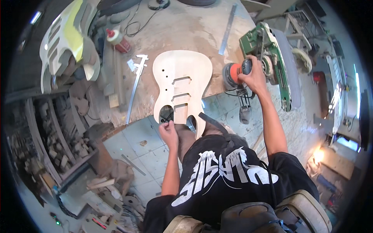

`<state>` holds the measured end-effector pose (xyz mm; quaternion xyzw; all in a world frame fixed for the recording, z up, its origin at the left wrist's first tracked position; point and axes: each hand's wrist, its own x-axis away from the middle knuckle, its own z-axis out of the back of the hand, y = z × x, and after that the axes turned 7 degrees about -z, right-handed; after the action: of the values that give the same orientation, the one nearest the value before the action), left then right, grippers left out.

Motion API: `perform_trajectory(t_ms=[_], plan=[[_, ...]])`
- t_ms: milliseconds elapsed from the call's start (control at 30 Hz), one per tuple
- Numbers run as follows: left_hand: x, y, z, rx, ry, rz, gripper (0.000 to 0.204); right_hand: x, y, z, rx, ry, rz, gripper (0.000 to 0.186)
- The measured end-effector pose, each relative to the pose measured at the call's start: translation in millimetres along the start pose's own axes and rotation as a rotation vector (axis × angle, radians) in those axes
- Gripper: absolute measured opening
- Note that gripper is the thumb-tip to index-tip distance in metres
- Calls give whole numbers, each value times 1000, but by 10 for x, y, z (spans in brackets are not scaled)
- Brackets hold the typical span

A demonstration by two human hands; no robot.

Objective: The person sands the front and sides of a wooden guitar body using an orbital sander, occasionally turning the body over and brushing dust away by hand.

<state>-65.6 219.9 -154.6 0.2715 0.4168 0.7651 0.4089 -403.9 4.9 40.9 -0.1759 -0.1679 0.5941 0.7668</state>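
A pale, bare-wood electric guitar body [180, 77] lies on the workbench in front of me, its two horns and neck pocket reaching past the near edge. Just below its left horn is my left hand [169, 134], fingers pinched together beside a dark thing in the cutaway; what they hold, if anything, is hidden. My right hand [256, 77] wraps round the black top of an orange and black orbital sander [234, 73], right of the guitar body. The sander's pad faces left, apart from the wood.
The workbench [194, 31] also carries a caliper [136, 83], a red-and-white bottle [119, 41] and a metal ruler [228, 29]. A green belt sander [272, 58] stands close by my right hand. More guitar bodies [66, 42] hang at left, above wood-scrap shelves [58, 151].
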Motion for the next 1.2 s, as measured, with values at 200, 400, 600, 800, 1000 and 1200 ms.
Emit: perform_trajectory(t_ms=[200, 400, 600, 800, 1000, 1200], plan=[[-94, 180, -184, 206, -274, 257, 49, 323, 96, -211, -11, -100, -80, 72], [-81, -240, -325, 313, -240, 297, 38, 220, -16, -523, 65, -39, 122, 70], [-22, -212, -330, 305, -216, 320, 36, 86, -259, -580, 83, -131, 164, 70], [-11, -213, -359, 324, -175, 310, 34, 35, -333, -678, 94, -184, 244, 70], [-6, -172, -363, 353, -164, 346, 32, 16, -140, -581, 72, -148, 196, 67], [-17, -192, -371, 333, -172, 327, 31, -32, -469, -682, 75, -230, 255, 67]])
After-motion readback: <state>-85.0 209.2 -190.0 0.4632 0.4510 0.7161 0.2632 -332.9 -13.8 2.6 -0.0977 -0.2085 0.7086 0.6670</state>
